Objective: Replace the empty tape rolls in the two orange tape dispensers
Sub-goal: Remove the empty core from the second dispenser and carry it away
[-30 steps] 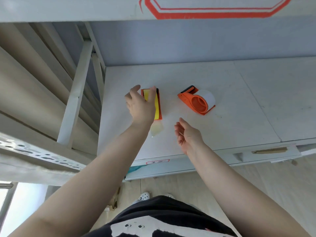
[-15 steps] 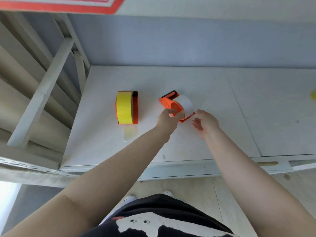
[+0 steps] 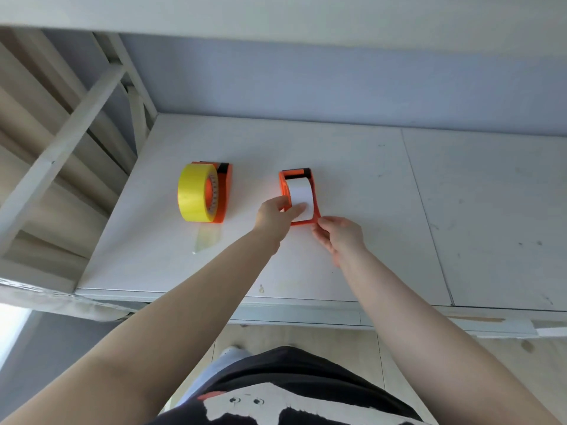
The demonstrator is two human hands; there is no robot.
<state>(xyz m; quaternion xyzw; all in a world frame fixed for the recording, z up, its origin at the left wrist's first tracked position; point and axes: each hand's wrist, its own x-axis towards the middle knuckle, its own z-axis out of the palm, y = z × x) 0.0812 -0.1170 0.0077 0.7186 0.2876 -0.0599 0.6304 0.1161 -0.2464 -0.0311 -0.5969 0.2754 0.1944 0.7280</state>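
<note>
Head view. A white worktop (image 3: 352, 167) carries two orange tape dispensers, set side by side and apart from each other.

The left dispenser (image 3: 223, 194) stands on edge near the worktop's left part. It holds a yellow roll (image 3: 194, 194), seated on the hub. A short clear strip of tape (image 3: 207, 239) lies flat on the worktop just in front of this dispenser, trailing from its near end. No hand touches this unit.

The right dispenser (image 3: 302, 220) stands toward the middle of the worktop, its black-edged cutter end pointing away from the person. It holds a white roll (image 3: 300, 193) between its orange side walls.

The left hand (image 3: 273, 217) is at the near left side of the right dispenser. Its thumb lies on the white roll's face and its fingers (image 3: 280, 202) reach to the left wall; the hand is closed on the roll and wall together.

The right hand (image 3: 339, 233) is at the near right corner of the same dispenser. Its fingertips (image 3: 322, 221) pinch the orange frame at that corner.

Both forearms extend from the bottom of the frame. A dark garment with a white print (image 3: 276, 403) shows at the lower edge. A pale frame (image 3: 70, 118) stands to the left of the worktop.
</note>
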